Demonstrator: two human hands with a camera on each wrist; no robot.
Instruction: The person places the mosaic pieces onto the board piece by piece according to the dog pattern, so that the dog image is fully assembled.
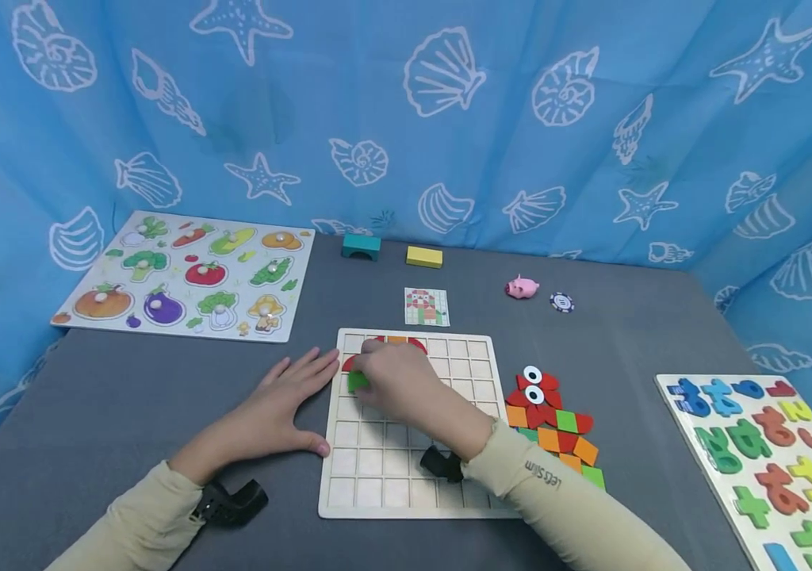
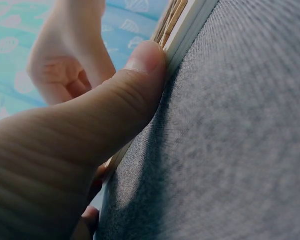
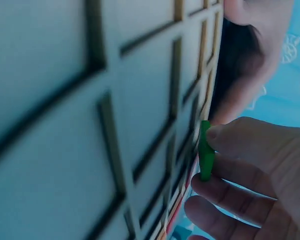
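A pale wooden grid board [image 1: 356, 466] lies on the table in the head view. My right hand [image 1: 400, 382] is over its upper left, pinching a green tile [image 3: 206, 152] between thumb and fingers, close to the board's surface. Red and orange pieces, including an orange tile [image 1: 396, 339], sit in the top row, partly hidden by that hand. A red piece [image 1: 348, 364] is in the left column. My left hand [image 1: 273, 412] lies with spread fingers at the board's left side; its thumb [image 2: 140, 65] touches the board's edge in the left wrist view.
Loose coloured tiles [image 1: 566, 440] and two eye pieces lie right of the board, partly under the right sleeve. A pattern card [image 1: 427, 308], teal arch block [image 1: 361, 247], yellow block [image 1: 424, 256], toy pig [image 1: 522, 287] and chip [image 1: 561, 301] stand behind. Vegetable [image 1: 185, 317] and number puzzles [image 1: 723, 476] flank them.
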